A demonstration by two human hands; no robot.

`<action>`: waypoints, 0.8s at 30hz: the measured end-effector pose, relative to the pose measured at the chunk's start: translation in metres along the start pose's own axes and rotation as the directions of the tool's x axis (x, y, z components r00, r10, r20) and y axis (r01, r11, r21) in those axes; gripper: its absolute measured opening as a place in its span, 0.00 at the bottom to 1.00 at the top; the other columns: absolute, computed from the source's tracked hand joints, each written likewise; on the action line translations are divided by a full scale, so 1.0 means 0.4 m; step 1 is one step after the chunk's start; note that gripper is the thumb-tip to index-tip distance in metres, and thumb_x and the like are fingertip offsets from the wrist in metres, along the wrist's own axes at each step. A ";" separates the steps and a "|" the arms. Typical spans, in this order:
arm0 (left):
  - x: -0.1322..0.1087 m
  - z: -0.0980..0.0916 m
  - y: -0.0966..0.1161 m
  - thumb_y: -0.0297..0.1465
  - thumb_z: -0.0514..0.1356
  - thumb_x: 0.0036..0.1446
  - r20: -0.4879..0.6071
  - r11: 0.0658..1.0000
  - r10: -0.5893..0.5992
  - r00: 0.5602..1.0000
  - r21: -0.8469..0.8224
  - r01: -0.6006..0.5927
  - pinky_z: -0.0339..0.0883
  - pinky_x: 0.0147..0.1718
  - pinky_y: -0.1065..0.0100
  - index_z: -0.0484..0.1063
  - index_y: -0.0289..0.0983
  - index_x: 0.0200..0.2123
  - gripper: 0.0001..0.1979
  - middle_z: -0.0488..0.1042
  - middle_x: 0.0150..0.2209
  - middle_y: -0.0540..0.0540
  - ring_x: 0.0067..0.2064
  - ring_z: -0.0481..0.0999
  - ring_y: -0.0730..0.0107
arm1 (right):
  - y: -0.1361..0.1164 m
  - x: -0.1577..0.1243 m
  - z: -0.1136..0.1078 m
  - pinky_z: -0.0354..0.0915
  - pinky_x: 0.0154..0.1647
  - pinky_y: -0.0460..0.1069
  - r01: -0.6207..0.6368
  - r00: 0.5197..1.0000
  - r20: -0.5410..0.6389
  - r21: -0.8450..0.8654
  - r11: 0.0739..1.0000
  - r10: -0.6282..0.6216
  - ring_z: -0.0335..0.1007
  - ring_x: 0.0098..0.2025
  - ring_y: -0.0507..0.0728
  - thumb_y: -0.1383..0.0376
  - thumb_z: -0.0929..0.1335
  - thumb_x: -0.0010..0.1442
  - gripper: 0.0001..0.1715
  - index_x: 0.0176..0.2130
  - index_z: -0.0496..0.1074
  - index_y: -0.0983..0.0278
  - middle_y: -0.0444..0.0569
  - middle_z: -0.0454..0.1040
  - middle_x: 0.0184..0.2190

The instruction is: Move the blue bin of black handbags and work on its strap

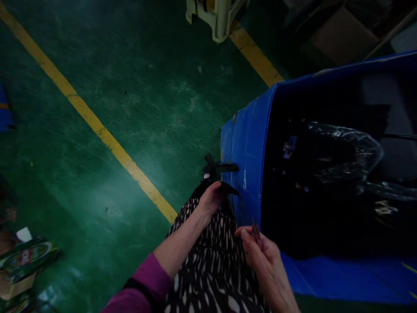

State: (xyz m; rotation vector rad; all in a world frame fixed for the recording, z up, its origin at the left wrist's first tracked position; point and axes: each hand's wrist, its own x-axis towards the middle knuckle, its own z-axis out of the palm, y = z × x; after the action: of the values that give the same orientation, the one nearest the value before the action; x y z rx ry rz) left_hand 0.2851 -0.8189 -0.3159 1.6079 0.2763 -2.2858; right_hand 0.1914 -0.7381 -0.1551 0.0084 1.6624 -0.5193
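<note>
My left hand (211,199) is closed on a thin, black, curved piece (230,188), which juts out towards the blue box wall. Its material is too dark to make out. My right hand (265,254) is closed around a small pointed metal tool (255,228) that looks like thread snips, its tips pointing up and away from me. Both hands are over my patterned black-and-white clothing (208,261), close to the near side of a large blue box (249,143). The tool and the black piece are apart.
Inside the blue box lie dark material, crumpled clear plastic (368,150) and small scraps (386,208). A pale plastic stool (221,24) stands ahead on the green floor (130,87), which has yellow lines (97,126). A green printed carton (28,256) is at lower left.
</note>
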 end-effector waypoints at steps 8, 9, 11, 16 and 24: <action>-0.013 -0.011 0.053 0.21 0.63 0.34 0.064 0.995 0.035 0.997 0.096 -0.041 0.61 0.28 0.73 0.68 0.33 0.32 0.17 0.68 0.25 0.51 0.26 0.68 0.76 | 0.054 0.215 0.136 0.55 0.57 0.55 0.441 0.823 -0.289 -0.219 0.870 -0.490 0.59 0.53 0.58 0.59 0.55 0.61 0.24 0.49 0.64 0.70 0.58 0.64 0.51; -0.016 -0.012 0.049 0.21 0.63 0.35 0.084 0.993 0.036 0.996 0.106 -0.044 0.61 0.27 0.73 0.68 0.33 0.33 0.16 0.68 0.25 0.51 0.26 0.68 0.75 | 0.064 0.235 0.138 0.56 0.56 0.55 0.461 0.801 -0.295 -0.253 0.851 -0.521 0.59 0.52 0.58 0.60 0.54 0.61 0.23 0.49 0.64 0.71 0.58 0.64 0.51; -0.017 -0.017 0.036 0.22 0.64 0.35 0.119 0.992 0.032 0.992 0.121 -0.047 0.62 0.28 0.72 0.68 0.33 0.32 0.16 0.68 0.25 0.51 0.26 0.68 0.75 | 0.085 0.254 0.136 0.58 0.53 0.54 0.469 0.779 -0.275 -0.339 0.815 -0.563 0.61 0.50 0.57 0.64 0.53 0.61 0.22 0.48 0.64 0.71 0.57 0.66 0.49; -0.012 -0.034 -0.003 0.26 0.63 0.36 0.187 0.980 0.053 0.981 0.179 -0.087 0.61 0.27 0.73 0.67 0.33 0.31 0.13 0.66 0.25 0.53 0.25 0.66 0.78 | 0.123 0.233 0.124 0.61 0.45 0.51 0.370 0.784 -0.189 -0.622 0.690 -0.591 0.63 0.46 0.58 0.71 0.54 0.59 0.21 0.49 0.65 0.69 0.54 0.65 0.48; -0.080 -0.046 0.007 0.25 0.61 0.40 0.427 0.721 0.178 0.886 0.556 -0.413 0.60 0.30 0.75 0.68 0.33 0.35 0.13 0.71 0.27 0.49 0.28 0.68 0.76 | 0.094 0.226 0.121 0.57 0.36 0.51 0.164 0.838 -0.227 -0.763 0.625 -0.497 0.65 0.41 0.61 0.77 0.56 0.55 0.21 0.45 0.66 0.69 0.57 0.68 0.40</action>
State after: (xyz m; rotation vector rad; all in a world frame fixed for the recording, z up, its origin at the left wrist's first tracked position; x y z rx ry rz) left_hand 0.3121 -0.8104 -0.2919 1.3110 -0.8884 -2.4587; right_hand 0.2327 -0.7470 -0.2558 -0.8655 2.2264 -0.0921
